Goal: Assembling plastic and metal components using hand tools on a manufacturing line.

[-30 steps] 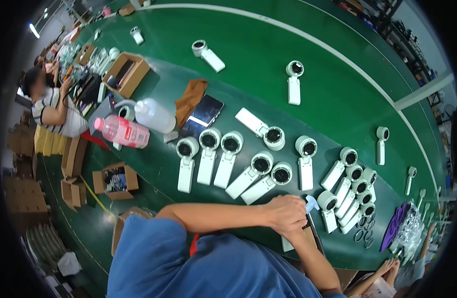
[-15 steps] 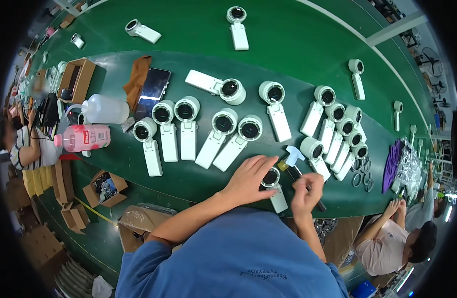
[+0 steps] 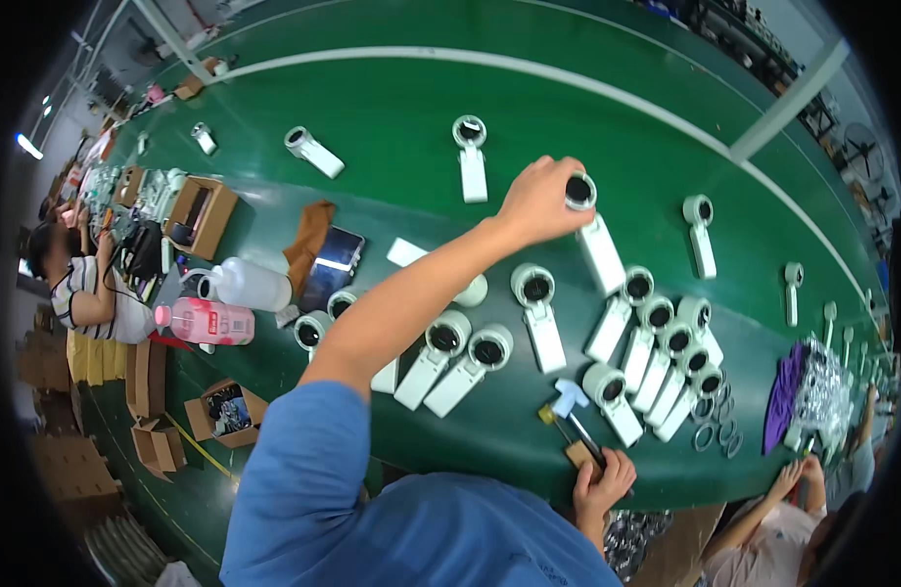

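Note:
My left hand point(image 3: 543, 201) reaches across the table, fingers curled round the round head of a white handheld fan point(image 3: 599, 256). The fan's handle points back toward me. Near the front edge, my right hand point(image 3: 607, 481) is closed over the black handle of a hammer point(image 3: 571, 397) with a pale blue head. Beside the hammer lies a thin tool with a yellow end point(image 3: 546, 415), and a small wooden block point(image 3: 578, 453) sits by my right thumb. Several more white fans lie nearby, including one point(image 3: 538, 318) in the middle and a cluster point(image 3: 656, 367) on the right.
Loose grey rings point(image 3: 726, 430) lie right of the cluster, before a purple cloth point(image 3: 783, 396). On the left are a pink bottle point(image 3: 210, 322), a white jug point(image 3: 250, 284), a dark tablet point(image 3: 335, 264) and a brown cloth point(image 3: 308, 243). Other people work at both sides.
My left hand has carried the fan from the front edge to the far side of the table. My right hand has stayed by the hammer. The view has shifted, and my left arm now covers some fans.

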Available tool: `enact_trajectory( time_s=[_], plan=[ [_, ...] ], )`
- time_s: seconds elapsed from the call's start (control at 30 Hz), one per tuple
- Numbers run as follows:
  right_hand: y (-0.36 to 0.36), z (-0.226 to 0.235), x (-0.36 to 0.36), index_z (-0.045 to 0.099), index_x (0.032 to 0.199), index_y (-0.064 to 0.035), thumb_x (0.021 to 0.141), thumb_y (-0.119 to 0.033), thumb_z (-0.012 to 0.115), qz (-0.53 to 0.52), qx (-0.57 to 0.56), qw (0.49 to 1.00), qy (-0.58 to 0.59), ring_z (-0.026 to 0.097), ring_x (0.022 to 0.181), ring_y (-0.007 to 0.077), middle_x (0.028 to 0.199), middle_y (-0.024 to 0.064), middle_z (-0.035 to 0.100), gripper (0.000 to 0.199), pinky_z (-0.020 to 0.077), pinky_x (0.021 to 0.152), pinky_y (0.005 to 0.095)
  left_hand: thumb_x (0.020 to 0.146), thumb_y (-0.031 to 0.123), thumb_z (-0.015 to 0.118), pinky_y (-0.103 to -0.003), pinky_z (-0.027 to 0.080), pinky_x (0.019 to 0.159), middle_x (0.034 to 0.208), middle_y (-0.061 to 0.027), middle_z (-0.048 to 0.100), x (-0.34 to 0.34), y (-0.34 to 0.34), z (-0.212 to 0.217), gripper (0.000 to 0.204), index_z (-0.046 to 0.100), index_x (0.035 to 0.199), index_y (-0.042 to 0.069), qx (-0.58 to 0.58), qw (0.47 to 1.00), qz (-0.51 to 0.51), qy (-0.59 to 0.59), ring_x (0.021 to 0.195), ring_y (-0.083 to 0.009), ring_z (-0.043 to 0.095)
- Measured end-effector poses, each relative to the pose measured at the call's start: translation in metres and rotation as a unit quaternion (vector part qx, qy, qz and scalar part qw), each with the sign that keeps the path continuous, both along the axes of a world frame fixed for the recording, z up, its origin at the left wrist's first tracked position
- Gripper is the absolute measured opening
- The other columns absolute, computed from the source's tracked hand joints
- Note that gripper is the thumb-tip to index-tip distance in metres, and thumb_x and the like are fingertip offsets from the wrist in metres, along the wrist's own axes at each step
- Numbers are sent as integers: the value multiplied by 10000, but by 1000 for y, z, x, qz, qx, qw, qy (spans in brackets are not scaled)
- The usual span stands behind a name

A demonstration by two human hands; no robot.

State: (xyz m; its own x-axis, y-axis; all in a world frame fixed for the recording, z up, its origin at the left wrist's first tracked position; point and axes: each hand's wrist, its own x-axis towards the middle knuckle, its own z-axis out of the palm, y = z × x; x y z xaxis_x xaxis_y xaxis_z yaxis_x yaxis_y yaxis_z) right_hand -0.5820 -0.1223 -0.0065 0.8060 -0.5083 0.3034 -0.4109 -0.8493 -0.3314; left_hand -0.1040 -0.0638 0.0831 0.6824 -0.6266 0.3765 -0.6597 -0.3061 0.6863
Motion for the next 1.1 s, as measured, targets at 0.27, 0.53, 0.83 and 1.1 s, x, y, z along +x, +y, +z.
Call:
enact_trajectory(
  time_s=[0.27,0.53,0.83,1.1],
  plan=[
    [2,5,11,631,1085,-26,838,-247,672,-17,40,999,8,548,1008,399,1070,183,607,334,411,930,488,768,445,792,-477,507,936,1096,-231,652,103,-22,-71,647,596,1206,10,132,986,99,-30,1077,-400,605],
    [-3,5,18,628,1082,-30,784,-307,719,-10,56,998,1,545,1017,387,1076,172,596,418,405,924,493,769,561,753,-479,568,825,1049,-215,698,98,75,-60,672,598,1077,-16,203,900,377,83,933,-389,703],
    [4,15,11,648,1057,-71,643,-276,832,9,24,999,-33,545,1039,361,1101,134,593,498,415,922,487,923,265,668,-296,565,670,980,-97,670,58,108,-26,601,460,1399,-36,-119,925,47,359,761,-181,672],
    [22,19,-6,661,1109,-75,705,-200,813,125,20,992,-16,557,1019,362,1097,138,594,449,432,907,487,915,61,561,-346,560,741,1134,-112,595,-156,131,60,643,316,1507,4,-347,805,-181,446,842,-196,667]
  ],
)
